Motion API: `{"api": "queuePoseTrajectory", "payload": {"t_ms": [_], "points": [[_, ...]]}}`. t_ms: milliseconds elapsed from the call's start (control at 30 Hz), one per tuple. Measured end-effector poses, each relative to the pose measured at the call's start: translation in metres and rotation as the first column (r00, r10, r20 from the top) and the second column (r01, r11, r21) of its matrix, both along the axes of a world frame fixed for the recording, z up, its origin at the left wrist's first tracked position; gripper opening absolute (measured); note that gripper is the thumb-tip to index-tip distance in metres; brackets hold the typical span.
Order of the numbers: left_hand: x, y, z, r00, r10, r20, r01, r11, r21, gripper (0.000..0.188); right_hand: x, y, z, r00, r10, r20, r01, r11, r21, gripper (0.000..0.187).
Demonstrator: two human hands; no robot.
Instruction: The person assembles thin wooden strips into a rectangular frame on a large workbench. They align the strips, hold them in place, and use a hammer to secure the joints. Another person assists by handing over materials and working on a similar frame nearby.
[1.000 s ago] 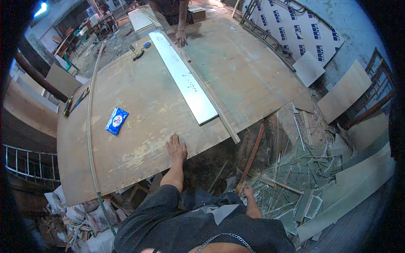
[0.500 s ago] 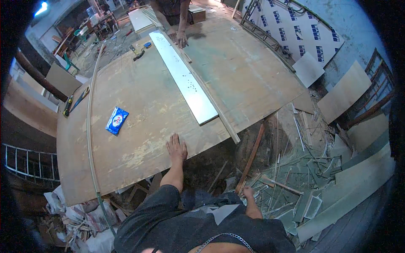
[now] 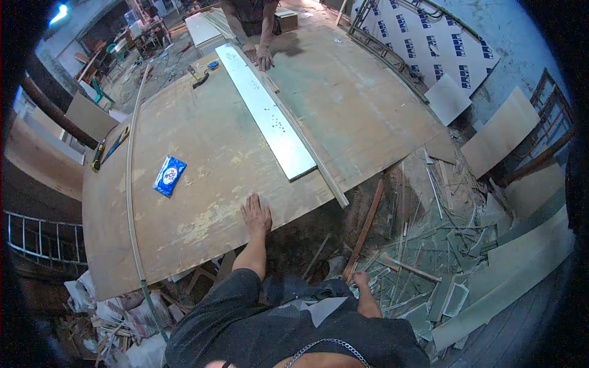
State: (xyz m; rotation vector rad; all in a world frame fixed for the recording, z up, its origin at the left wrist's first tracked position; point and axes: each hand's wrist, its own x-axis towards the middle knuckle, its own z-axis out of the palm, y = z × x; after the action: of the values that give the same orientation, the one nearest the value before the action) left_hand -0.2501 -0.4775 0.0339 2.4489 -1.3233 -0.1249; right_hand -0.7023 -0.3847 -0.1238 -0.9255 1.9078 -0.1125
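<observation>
My left hand [image 3: 256, 214] lies flat on the near edge of a large worn plywood tabletop [image 3: 221, 141], fingers stretched out and nothing in it. My right hand [image 3: 361, 279] hangs low beside my body, over the floor; its fingers are too hidden to judge. Beyond my left hand a long white board [image 3: 270, 116] with dark specks runs away from me. Thin wooden strips [image 3: 325, 175] lie along its right side, their near end jutting past the table edge. A blue packet [image 3: 170, 176] rests left of the board.
Across the table a co-worker's hands [image 3: 264, 58] are by the board's far end. A hammer [image 3: 199, 78], a blue tape measure [image 3: 213, 65], a handsaw [image 3: 115, 145] and a long thin strip [image 3: 130, 184] lie leftward. Scrap pieces [image 3: 405, 270] litter the floor at right.
Almost nothing differs. The view has shifted very slightly; my left hand stays flat on the table, and the white board and strips keep their places.
</observation>
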Motion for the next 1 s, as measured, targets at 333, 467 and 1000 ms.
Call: {"api": "queuePoseTrajectory", "payload": {"t_ms": [333,467,1000], "points": [[0.0,0.0,0.001,1.0,0.003,0.021,-0.002,1.0,-0.024,0.055,-0.05,-0.041,-0.01,0.887,-0.439,0.142,0.457,0.792,-0.404,0.013],[0.002,-0.001,0.0,0.999,-0.006,0.035,0.007,0.999,-0.043,0.054,-0.065,-0.073,-0.016,0.875,-0.434,0.217,0.478,0.699,-0.532,0.01],[0.015,0.0,0.007,0.997,-0.039,-0.07,0.035,0.998,-0.061,0.06,0.076,-0.193,0.161,0.982,-0.175,0.074,0.168,0.613,-0.772,0.023]]}}
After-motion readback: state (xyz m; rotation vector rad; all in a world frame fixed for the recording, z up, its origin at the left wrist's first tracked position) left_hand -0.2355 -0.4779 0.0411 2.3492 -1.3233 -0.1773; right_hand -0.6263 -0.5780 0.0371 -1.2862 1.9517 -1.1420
